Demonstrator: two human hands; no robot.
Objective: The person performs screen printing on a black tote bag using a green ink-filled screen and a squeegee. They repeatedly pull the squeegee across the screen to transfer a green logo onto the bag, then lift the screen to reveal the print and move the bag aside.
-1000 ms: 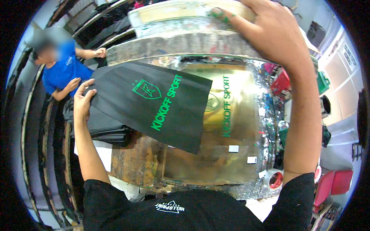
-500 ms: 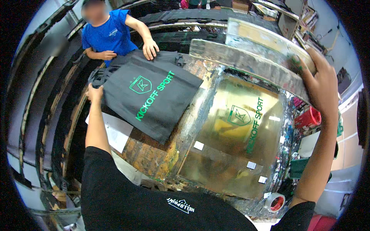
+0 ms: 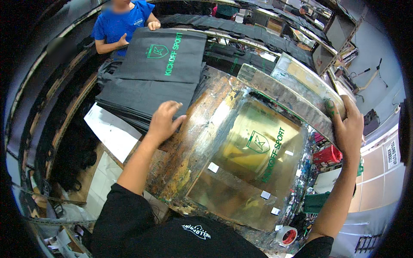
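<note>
My right hand is wrapped round the end of a raised screen-printing frame, its thumb stained green. Below the frame lies the printing board, whose glossy yellowish surface carries a green crest and lettering. My left hand is empty, fingers and thumb apart, over the near right edge of a stack of plain black bags. Beyond it, a black bag with a green print lies across the far part of the stack. A co-worker's hand rests on that bag's far edge.
The co-worker in a blue shirt stands at the far left. A white sheet sticks out under the stack. A tape roll sits at the board's near right corner, with a red container beyond. Racks of black bags stretch behind.
My left hand has let go of the printed bag and moved right and nearer. The bag has shifted away toward the co-worker, uncovering the stack. My right hand still grips the raised frame.
</note>
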